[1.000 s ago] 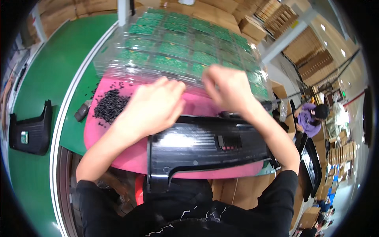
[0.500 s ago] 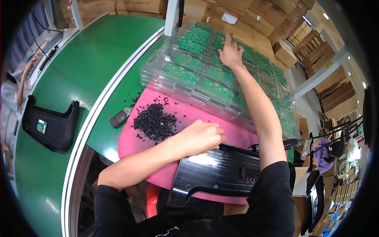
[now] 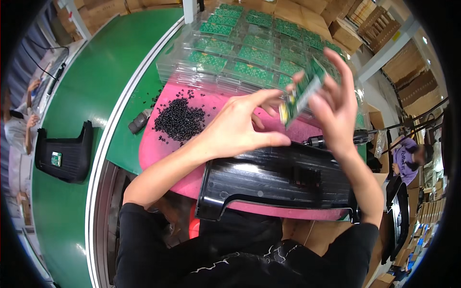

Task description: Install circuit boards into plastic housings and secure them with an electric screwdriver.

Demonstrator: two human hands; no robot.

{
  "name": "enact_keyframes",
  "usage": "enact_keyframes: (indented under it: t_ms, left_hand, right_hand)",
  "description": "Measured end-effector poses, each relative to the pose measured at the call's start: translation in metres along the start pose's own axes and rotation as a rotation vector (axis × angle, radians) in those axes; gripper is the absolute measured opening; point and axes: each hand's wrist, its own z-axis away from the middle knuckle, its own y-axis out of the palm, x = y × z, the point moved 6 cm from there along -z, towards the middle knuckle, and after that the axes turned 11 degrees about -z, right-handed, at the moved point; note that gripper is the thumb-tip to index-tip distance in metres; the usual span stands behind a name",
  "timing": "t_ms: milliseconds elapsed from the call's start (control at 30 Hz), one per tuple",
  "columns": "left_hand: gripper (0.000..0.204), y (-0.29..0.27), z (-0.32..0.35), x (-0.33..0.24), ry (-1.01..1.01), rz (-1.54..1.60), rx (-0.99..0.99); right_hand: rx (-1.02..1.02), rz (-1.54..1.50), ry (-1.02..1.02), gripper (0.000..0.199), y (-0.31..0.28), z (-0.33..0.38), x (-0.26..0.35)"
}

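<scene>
A green circuit board (image 3: 302,94) is tilted up in the air, blurred by motion. My right hand (image 3: 335,105) grips it, with the index finger raised off it. Beside the board's lower end, my left hand (image 3: 235,124) has its thumb and fingers spread; whether a fingertip touches the board is unclear. Under both hands lies a curved black plastic housing (image 3: 261,180) on a pink mat (image 3: 158,144). A dark part with slots (image 3: 306,177) sits in the housing. Left of my left hand is a heap of small black screws (image 3: 178,119).
Stacked clear trays (image 3: 230,79) of green boards stand behind the mat. A black electric screwdriver (image 3: 343,138) lies at the right. On the green belt (image 3: 72,216) at left rests another housing (image 3: 62,168) with a board. Other people show at both sides.
My right hand has come back from the trays toward me with a circuit board in it. My left hand has risen off the housing's edge and opened beside the board.
</scene>
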Motion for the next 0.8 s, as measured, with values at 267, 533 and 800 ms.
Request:
enact_keyframes:
  t_ms: [267,533,800]
  left_hand:
    - [0.063,0.044,-0.005,-0.054,0.045,0.024,0.144]
    - [0.049,0.084,-0.016,-0.046,0.182,-0.394,0.288]
    - [0.053,0.130,-0.007,-0.017,0.254,-0.677,0.494]
  right_hand:
    - [-0.105,-0.025,-0.058,0.068,-0.042,0.102,0.042]
    - [-0.078,0.586,0.192,0.052,-0.103,0.160,0.020]
    - [0.046,0.640,0.256,0.053,-0.115,0.193,-0.017]
